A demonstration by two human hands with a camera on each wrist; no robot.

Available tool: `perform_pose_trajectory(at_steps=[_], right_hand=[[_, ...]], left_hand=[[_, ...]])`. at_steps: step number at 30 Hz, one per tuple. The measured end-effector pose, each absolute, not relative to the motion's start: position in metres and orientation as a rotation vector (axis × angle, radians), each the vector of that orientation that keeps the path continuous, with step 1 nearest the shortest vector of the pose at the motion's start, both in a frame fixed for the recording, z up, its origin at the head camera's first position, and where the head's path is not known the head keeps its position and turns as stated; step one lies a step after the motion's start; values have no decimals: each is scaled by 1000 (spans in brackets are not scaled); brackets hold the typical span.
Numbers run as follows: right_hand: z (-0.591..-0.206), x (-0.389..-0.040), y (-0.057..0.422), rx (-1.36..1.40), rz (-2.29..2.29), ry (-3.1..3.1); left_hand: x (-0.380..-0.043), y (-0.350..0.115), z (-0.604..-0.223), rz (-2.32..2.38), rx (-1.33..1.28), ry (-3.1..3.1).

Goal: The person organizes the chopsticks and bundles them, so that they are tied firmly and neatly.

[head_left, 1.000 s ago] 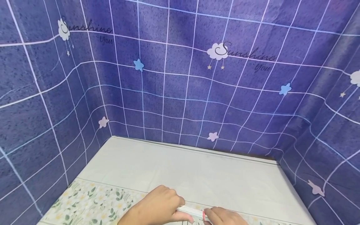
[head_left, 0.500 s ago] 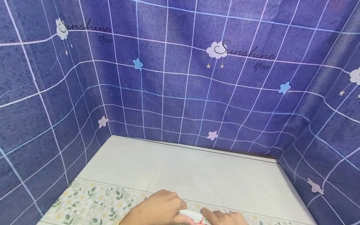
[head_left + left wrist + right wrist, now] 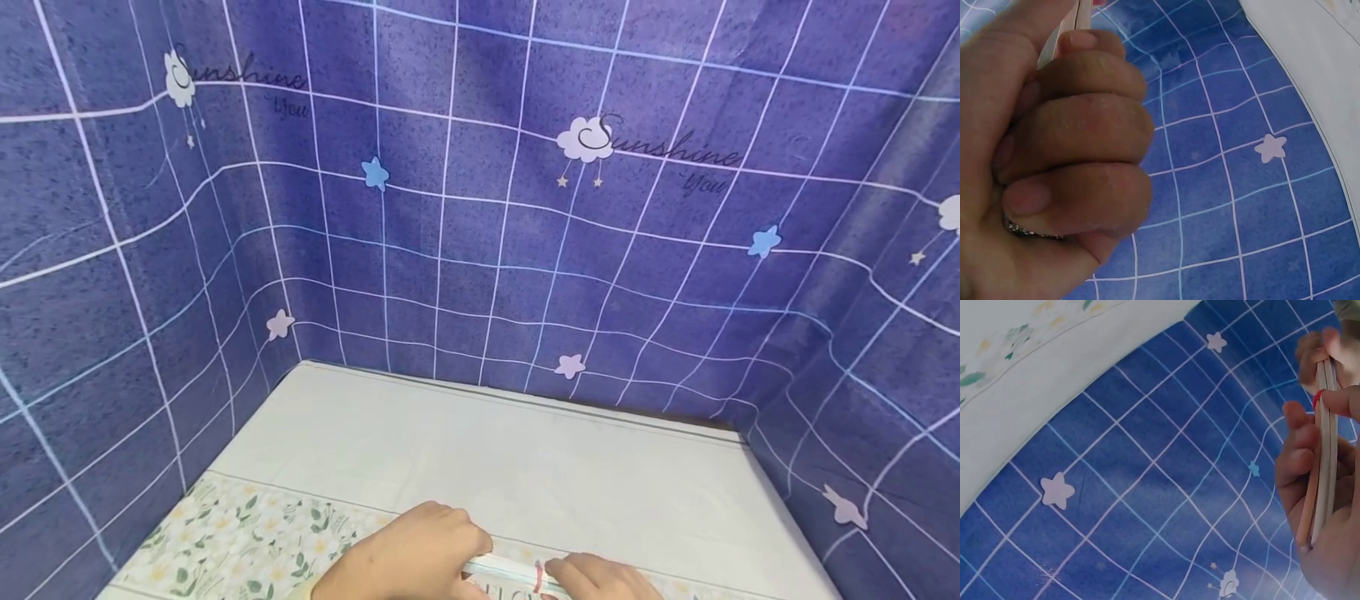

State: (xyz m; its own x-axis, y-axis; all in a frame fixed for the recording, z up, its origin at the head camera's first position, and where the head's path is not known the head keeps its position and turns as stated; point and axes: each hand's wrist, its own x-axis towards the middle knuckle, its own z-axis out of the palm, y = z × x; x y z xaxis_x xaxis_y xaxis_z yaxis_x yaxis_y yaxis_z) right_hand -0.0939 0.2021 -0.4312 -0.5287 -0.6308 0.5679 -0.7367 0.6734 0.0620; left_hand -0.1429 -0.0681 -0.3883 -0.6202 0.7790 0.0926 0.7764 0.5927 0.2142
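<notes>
In the head view, both hands are low at the front edge, on a slim, flat, pale thing (image 3: 504,570) with printed letters on its near face. My left hand (image 3: 416,552) grips its left end. My right hand (image 3: 600,577) holds the right part, fingertips beside a narrow red band (image 3: 537,577). Seen edge-on in the right wrist view, the layered thing (image 3: 1327,444) has tan and white strips between thumb and fingers. In the left wrist view the left fingers (image 3: 1079,131) are curled; something dark and glittery (image 3: 1029,232) shows beneath the little finger. The lower part is cut off.
A white table (image 3: 465,458) carries a flower-patterned strip (image 3: 247,537) along its front. Blue-purple grid-patterned curtains (image 3: 480,208) with clouds and stars enclose the back and both sides.
The left thumb, stretched along the pale thing a second ago, is now lower. The thing has tilted slightly, and lettering shows more on its near face. Both hands keep their hold.
</notes>
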Motion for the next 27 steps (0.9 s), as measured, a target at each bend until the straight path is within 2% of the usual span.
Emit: perform_pose_trajectory(at_steps=[4,11,27], right_hand=[[-433,-105,203,1198,130,-2126],[-439,-111,204,1261,83,-2103],[-457,-112,199,1100,24,-2066]], left_hand=[[-144,-68,-388,290,1415,2846],[-143,-66,-390,210,1454,2894],[-142,-56,-399,77,1489,2900]])
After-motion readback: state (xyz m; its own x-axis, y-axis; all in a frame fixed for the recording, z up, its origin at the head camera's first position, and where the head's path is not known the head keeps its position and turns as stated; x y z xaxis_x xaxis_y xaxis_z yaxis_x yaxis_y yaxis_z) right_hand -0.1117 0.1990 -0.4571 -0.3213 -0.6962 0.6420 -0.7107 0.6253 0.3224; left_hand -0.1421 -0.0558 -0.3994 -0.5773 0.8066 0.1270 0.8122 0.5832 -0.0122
